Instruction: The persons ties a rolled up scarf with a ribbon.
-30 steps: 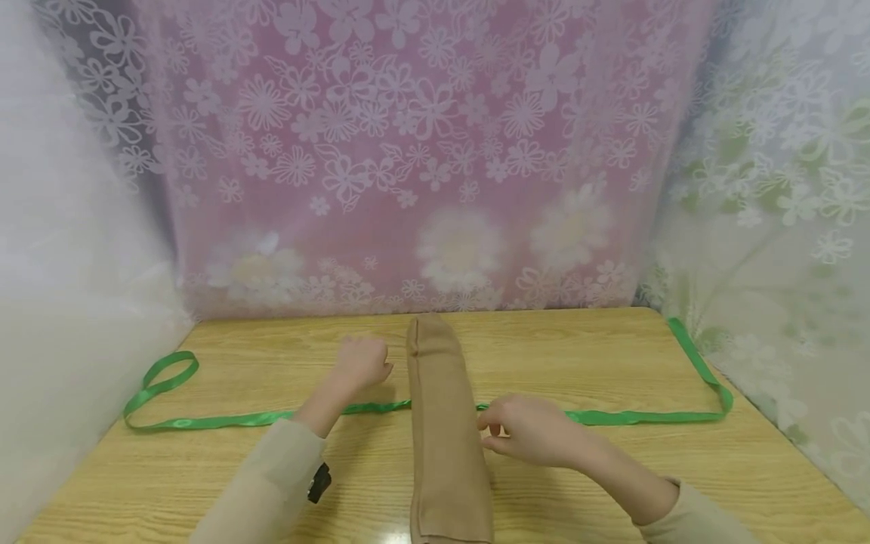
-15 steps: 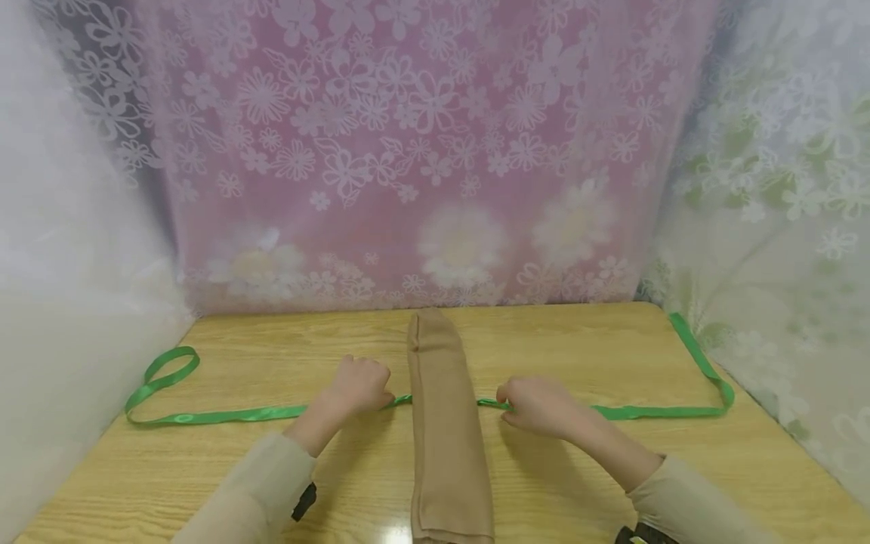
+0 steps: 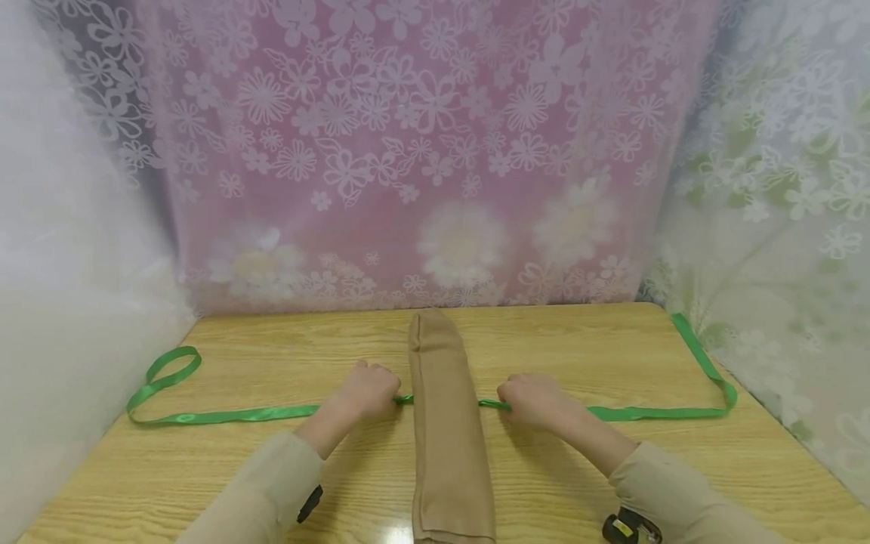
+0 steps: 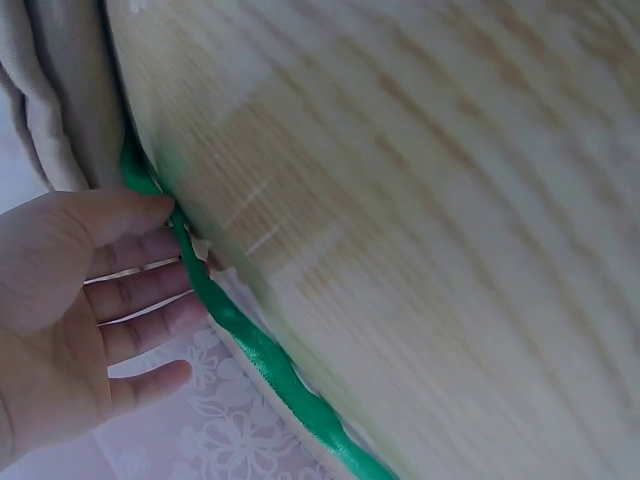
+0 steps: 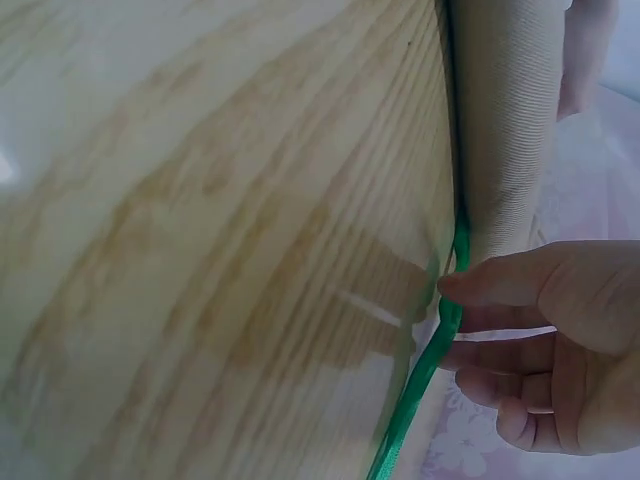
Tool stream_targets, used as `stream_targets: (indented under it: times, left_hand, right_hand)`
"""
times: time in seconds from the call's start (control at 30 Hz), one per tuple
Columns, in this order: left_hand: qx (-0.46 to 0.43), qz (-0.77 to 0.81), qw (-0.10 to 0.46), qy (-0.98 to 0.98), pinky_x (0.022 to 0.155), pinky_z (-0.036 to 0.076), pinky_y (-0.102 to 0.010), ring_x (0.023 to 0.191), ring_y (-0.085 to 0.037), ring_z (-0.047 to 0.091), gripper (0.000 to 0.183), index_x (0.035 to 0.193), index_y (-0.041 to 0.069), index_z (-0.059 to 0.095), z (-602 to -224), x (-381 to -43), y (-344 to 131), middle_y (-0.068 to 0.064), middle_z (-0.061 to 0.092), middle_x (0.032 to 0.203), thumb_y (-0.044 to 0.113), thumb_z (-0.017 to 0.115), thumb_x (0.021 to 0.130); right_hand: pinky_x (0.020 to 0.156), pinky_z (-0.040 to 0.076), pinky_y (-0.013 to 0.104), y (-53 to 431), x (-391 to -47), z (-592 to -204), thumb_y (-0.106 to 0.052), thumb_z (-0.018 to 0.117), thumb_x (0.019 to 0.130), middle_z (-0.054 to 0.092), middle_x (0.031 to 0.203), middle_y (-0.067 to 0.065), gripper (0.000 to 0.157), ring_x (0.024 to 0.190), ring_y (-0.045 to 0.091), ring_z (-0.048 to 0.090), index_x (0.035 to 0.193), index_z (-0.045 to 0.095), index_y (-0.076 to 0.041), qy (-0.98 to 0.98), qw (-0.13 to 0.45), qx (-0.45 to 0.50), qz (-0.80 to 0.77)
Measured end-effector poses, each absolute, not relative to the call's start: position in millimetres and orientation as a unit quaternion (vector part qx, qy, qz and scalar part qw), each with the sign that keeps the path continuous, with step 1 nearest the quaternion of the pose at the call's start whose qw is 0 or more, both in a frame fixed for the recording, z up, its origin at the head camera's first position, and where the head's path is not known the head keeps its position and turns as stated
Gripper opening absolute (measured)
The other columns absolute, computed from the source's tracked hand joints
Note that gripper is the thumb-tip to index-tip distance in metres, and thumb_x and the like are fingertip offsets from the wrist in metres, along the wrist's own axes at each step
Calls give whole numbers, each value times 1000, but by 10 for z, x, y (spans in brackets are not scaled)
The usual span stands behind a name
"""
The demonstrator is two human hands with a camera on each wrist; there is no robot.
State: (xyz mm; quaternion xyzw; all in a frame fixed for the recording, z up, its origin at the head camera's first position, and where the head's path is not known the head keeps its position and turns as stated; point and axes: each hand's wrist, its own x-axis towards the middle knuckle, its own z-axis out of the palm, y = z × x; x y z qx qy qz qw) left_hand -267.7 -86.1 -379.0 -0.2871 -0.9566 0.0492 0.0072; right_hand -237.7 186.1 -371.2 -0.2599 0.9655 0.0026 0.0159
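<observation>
A long tan folded cloth (image 3: 448, 431) lies lengthwise down the middle of the table. Under it, crosswise, runs a green satin ribbon (image 3: 224, 415), its middle hidden beneath the cloth. Left of the cloth, my left hand (image 3: 367, 391) pinches the ribbon between thumb and fingers; the left wrist view shows the thumb (image 4: 150, 208) pressed to the ribbon (image 4: 265, 355). On the other side, my right hand (image 3: 533, 400) pinches the ribbon close to the cloth, and in the right wrist view the thumb (image 5: 490, 280) meets the ribbon (image 5: 415, 390) beside the rolled cloth edge (image 5: 505, 120).
The wooden table (image 3: 306, 483) is bounded by a pink floral curtain (image 3: 381, 151) behind, with pale sheets at left and right. One ribbon end loops at the left edge; the other bends back along the right edge. Dark wrist devices sit at both sleeves.
Both hands have come down onto the ribbon and taken hold of it on either side of the cloth. My left hand has since shifted slightly right, nearer the cloth.
</observation>
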Motion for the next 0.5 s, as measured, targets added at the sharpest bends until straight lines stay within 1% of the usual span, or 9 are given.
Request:
stream_targets:
  times: [0.1,0.13,0.23,0.33,0.37,0.43,0.5]
  left_hand:
    - [-296,52,14,-954,78,44,-41,67,-14,50,28,61,16,49,-3796,-2673,-849,5,48,63,20,69,81]
    - [-297,55,15,-953,76,43,-39,65,-13,48,28,62,16,50,-3803,-2676,-846,5,48,64,22,69,81]
    - [-299,58,16,-952,73,43,-38,66,-13,48,27,63,15,51,-3818,-2678,-846,5,50,65,23,70,82]
    - [-294,38,8,-955,79,44,-42,69,-15,52,25,65,16,52,-3815,-2679,-862,4,53,67,21,70,81]
    - [-292,30,4,-956,80,44,-44,70,-15,53,23,65,15,53,-3811,-2681,-870,4,53,67,19,70,80]
    - [-286,8,-1,-958,83,44,-46,68,-15,52,18,67,14,55,-3798,-2682,-894,4,53,67,14,69,78]
    - [-282,-13,-2,-959,84,43,-48,66,-15,50,12,72,12,58,-3794,-2685,-924,4,53,66,9,68,77]
  right_hand:
    - [49,33,25,1864,-2400,-3750,-9,71,80,48,64,-2,19,57,11,37,67,57,-10,966,13,-256,11]
    - [48,31,25,1867,-2407,-3761,-9,71,80,47,63,-3,21,57,11,36,66,56,-10,966,12,-257,13]
    - [47,23,23,1886,-2433,-3794,-6,69,80,38,59,-4,32,54,10,28,59,46,-12,966,13,-259,11]
    - [47,19,22,1915,-2448,-3806,-2,67,80,31,58,-4,40,53,10,24,56,37,-15,965,15,-260,0]
    - [47,19,22,1925,-2448,-3800,-2,67,80,31,57,-4,41,53,10,24,55,36,-15,966,17,-258,-8]
    - [47,21,22,1948,-2442,-3784,-1,66,79,34,57,-4,38,53,10,27,56,39,-15,968,21,-248,-28]
    - [47,24,22,1972,-2427,-3757,1,65,77,37,57,-4,31,53,10,30,59,44,-13,970,24,-239,-50]
